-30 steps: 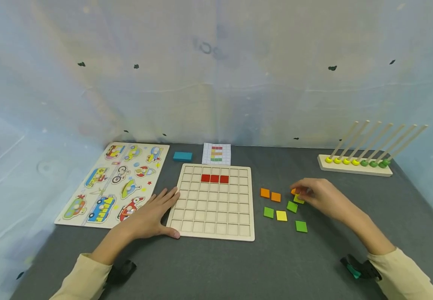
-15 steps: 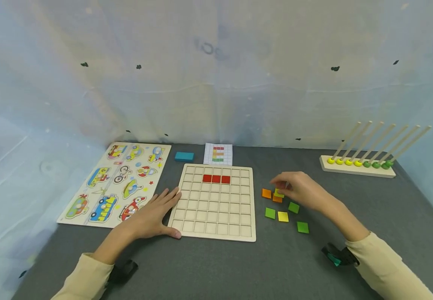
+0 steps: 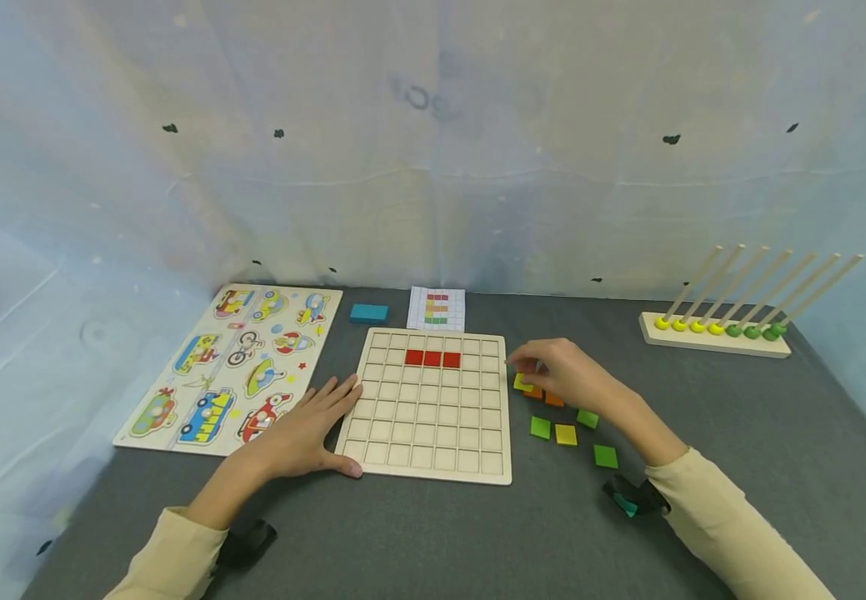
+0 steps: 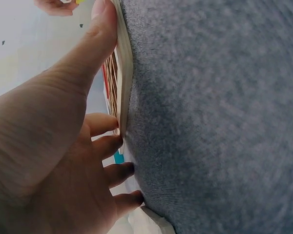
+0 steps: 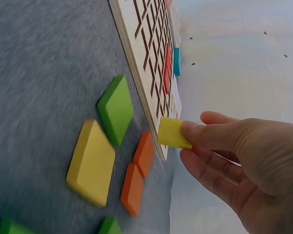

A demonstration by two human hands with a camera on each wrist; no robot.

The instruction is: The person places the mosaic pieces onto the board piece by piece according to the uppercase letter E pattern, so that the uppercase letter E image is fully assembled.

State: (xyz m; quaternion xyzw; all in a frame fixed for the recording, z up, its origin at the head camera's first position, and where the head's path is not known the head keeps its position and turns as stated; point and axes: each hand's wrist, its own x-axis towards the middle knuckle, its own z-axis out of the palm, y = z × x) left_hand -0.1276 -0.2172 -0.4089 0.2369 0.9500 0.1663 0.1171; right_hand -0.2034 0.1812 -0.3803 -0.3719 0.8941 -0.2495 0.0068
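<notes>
In head view, board [image 3: 423, 435] has only red tiles [image 3: 433, 358] set, 3 in one row, so I judge a small part is done; orange tiles [image 3: 554, 399], green tiles [image 3: 541, 427] and a spare yellow [image 3: 566, 435] remain loose to the right, and L hand [image 3: 293, 433] lies w/ fingers spread at board's left side. In L wrist view, its thumb and fingers touch the board's edge w/o curling round it. In R wrist view, R hand [image 5: 254, 151] pinches yellow tile [image 5: 173, 132] betw. thumb and fingers, near board's right edge, free end toward board; it looks approx. square, i.e. no clear long axis.
</notes>
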